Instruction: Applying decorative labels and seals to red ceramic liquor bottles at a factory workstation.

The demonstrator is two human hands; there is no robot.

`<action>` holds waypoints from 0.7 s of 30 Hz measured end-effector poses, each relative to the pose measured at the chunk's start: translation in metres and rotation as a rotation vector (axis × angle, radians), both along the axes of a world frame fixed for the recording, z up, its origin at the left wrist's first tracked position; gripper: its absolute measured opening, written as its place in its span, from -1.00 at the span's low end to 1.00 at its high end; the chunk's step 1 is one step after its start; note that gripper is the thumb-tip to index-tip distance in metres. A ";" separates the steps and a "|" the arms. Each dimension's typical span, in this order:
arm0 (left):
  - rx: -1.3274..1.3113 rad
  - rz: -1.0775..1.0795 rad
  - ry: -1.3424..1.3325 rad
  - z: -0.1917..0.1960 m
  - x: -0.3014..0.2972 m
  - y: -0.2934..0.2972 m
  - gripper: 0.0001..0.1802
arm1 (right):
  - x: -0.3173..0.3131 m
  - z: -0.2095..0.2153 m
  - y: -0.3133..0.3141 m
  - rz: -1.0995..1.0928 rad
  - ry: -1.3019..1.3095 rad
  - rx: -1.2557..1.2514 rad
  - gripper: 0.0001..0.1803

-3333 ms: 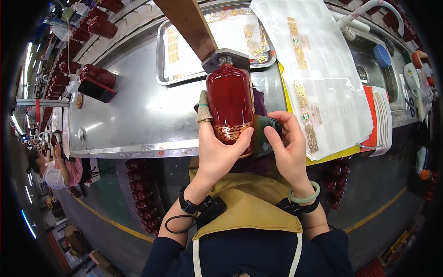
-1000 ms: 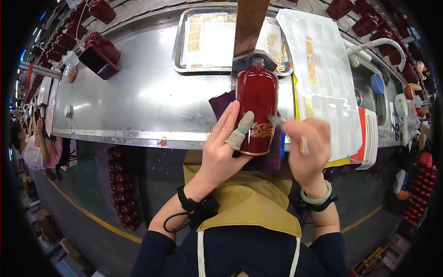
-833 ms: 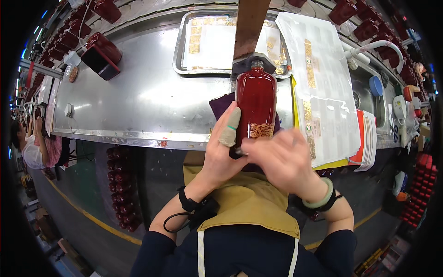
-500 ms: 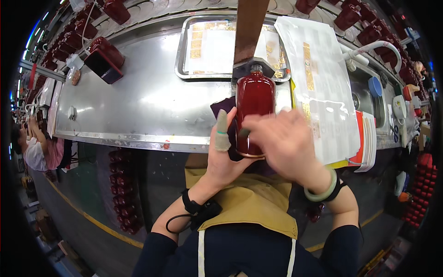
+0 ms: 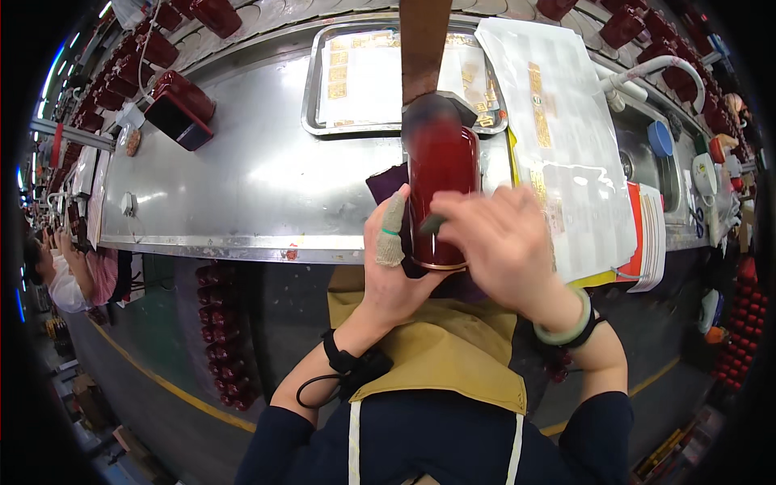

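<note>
A glossy dark-red glass bottle (image 5: 446, 174) lies in front of me, its blurred neck pointing away against a dark rest. My left hand (image 5: 394, 267) is closed around its near left side; a cloth finger cover with a green band wraps the thumb. Dark purple cloth (image 5: 390, 184) shows beside that thumb. Over the bottle's right side, my right hand (image 5: 501, 246) is bent, its fingers pinched on a small dark grey-green piece (image 5: 432, 224) at the bottle's surface. I cannot make out what kind of piece it is.
A metal tray (image 5: 311, 93) with gold-marked sheets stands behind the bottle, beside a brown upright post (image 5: 423, 48). Transparent-covered sheets (image 5: 582, 153) lie at right, before a sink (image 5: 647, 162). At left a dark-framed device (image 5: 179, 120) leans on a red bottle. A co-worker (image 5: 69, 275) is far left.
The bottle's far end is now blurred, and its neck no longer shows clearly. My right hand's fingers have shifted slightly along the bottle; the left hand stays around it.
</note>
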State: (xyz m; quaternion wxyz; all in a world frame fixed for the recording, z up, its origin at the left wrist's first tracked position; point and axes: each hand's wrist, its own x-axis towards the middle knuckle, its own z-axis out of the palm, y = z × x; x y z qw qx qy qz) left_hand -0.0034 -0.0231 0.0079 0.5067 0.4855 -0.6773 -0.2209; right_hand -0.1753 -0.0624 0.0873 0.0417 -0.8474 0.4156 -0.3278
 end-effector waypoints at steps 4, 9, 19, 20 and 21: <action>-0.005 -0.041 -0.030 -0.004 0.005 -0.001 0.28 | -0.012 -0.001 -0.024 -0.151 0.060 -0.391 -0.69; 0.061 -0.077 0.032 -0.012 0.007 0.000 0.23 | -0.004 -0.003 0.012 0.103 -0.058 -0.051 -0.72; 0.004 -0.107 -0.023 -0.015 0.014 -0.001 -0.11 | -0.009 -0.015 0.021 0.183 0.009 -0.114 -0.71; 0.007 -0.104 -0.025 -0.014 0.014 -0.001 -0.11 | -0.007 -0.009 0.022 0.183 0.022 -0.055 -0.70; 0.011 -0.094 -0.048 -0.011 0.014 0.000 -0.11 | -0.007 -0.006 0.011 0.078 -0.046 -0.042 -0.69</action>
